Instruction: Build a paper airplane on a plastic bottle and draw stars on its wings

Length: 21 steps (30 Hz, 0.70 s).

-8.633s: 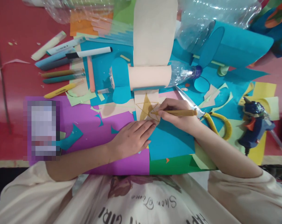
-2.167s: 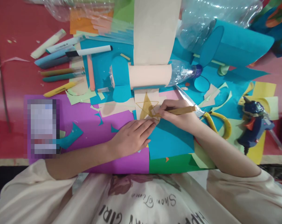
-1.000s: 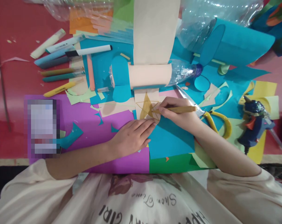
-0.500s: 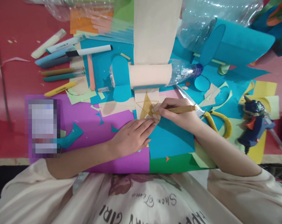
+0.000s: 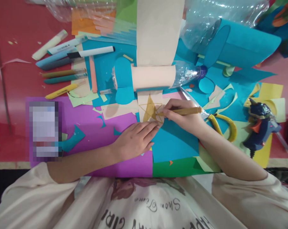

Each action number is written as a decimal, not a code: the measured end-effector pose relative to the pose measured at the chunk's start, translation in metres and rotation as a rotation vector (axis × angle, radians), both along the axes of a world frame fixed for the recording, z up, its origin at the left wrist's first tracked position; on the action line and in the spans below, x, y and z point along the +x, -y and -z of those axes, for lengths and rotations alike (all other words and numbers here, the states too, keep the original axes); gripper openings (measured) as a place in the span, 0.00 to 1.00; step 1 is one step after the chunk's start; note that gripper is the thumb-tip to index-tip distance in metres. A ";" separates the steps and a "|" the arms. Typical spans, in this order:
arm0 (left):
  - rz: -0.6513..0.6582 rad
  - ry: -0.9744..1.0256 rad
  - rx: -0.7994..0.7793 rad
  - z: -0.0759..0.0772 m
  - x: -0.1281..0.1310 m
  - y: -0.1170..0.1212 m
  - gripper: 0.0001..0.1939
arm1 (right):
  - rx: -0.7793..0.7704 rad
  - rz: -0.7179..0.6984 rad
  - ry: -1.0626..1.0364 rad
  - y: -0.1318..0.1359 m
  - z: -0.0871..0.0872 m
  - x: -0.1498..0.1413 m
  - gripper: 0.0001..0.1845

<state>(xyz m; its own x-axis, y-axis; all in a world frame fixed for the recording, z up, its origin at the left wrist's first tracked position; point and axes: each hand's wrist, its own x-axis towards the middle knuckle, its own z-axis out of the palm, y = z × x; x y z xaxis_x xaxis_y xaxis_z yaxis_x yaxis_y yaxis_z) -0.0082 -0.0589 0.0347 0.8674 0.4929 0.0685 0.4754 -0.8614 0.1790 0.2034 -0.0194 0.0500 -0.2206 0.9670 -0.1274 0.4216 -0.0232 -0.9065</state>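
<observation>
My right hand (image 5: 182, 119) pinches an ochre marker (image 5: 186, 111) whose tip rests on a star (image 5: 151, 109) drawn and partly filled in on a cream paper strip (image 5: 148, 97). My left hand (image 5: 134, 140) lies flat with fingers stretched out, pressing the paper down just below the star. Under both hands lie a purple sheet (image 5: 91, 127) and a blue sheet (image 5: 174, 143).
Above the star lies a plastic bottle (image 5: 155, 76) wrapped in cream and blue paper. Several markers (image 5: 63, 70) lie at upper left. Yellow-handled scissors (image 5: 217, 122) and a blue glue gun (image 5: 260, 127) sit to the right. Paper scraps cover the red table (image 5: 15, 73).
The marker tip has made small strokes inside the star, shifting slightly between frames. My left hand has stayed flat in place.
</observation>
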 end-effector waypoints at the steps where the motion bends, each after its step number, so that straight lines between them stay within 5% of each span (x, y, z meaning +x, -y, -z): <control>1: -0.002 0.000 -0.002 0.000 0.000 0.000 0.23 | -0.004 0.003 0.001 0.000 0.000 0.000 0.08; 21: 0.001 0.003 0.000 -0.001 0.001 0.000 0.23 | -0.020 0.010 0.007 -0.001 -0.001 0.000 0.07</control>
